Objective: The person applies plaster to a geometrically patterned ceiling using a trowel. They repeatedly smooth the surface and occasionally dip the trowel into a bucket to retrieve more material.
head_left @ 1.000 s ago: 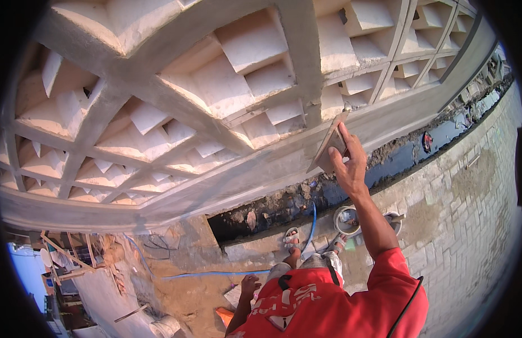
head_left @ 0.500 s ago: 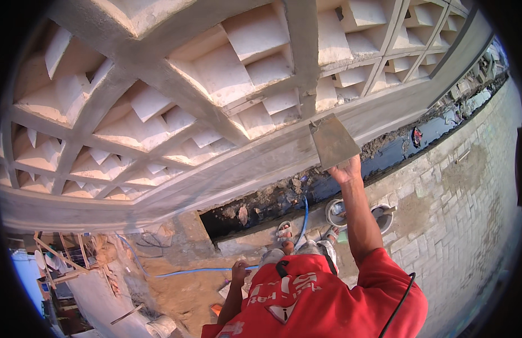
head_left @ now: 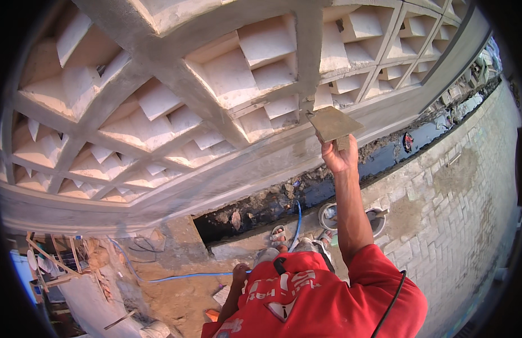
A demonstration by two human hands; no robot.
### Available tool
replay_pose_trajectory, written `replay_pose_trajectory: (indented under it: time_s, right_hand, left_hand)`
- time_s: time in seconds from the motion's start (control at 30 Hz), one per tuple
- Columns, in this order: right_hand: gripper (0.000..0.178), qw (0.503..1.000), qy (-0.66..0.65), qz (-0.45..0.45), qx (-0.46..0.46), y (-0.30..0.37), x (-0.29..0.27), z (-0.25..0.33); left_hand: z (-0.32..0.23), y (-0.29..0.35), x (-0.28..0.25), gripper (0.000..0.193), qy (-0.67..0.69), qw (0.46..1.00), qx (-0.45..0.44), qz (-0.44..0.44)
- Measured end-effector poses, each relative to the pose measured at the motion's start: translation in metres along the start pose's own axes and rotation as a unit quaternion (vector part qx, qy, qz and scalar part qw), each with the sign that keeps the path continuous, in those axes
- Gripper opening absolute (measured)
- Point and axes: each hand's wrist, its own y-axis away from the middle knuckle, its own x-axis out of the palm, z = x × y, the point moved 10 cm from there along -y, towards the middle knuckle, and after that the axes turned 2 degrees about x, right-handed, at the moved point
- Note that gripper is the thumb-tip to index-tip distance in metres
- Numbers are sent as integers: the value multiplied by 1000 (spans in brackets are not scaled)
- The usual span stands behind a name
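Note:
My right hand [head_left: 340, 159] is raised at arm's length, its fingers wrapped under a flat, greyish rectangular plastering trowel [head_left: 335, 124]. The blade's far corner is close to the grey vertical rib of the lattice wall [head_left: 307, 67]; whether it touches, I cannot tell. Beneath that corner, a darker damp-looking patch [head_left: 304, 147] runs down the wall's lower band. My left hand [head_left: 240, 272] hangs low at my left side with its fingers curled in, and nothing shows in it. A blue hose [head_left: 199, 275] passes behind it.
A ditch of dark water [head_left: 379, 160] runs along the wall's foot. By my feet stand two buckets [head_left: 328, 215] [head_left: 378, 221], partly behind my right arm. Brick paving [head_left: 430, 219] spreads right; sandy ground [head_left: 171, 298] and timber pieces [head_left: 58, 259] lie left.
The trowel has tipped from facing me to a flatter, more edge-on angle. My right hand has shifted slightly left and up with it. My left hand stays low at my side.

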Motion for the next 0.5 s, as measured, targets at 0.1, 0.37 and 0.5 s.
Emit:
replay_pose_trajectory:
  time_s: [0.1, 0.37, 0.5]
  right_hand:
    - [29, 1000, 3, -6, 3, -4, 12, -2]
    - [30, 989, 31, -135, -55, -42, 52, -2]
    - [33, 988, 46, -135, -57, -38, 68, -5]
  left_hand:
    - [15, 4, -2, 20, 51, 990, -128, -19]
    - [-2, -7, 6, 22, 190, 957, -220, -26]
    - [-10, -16, 15, 23, 143, 966, -213, -17]
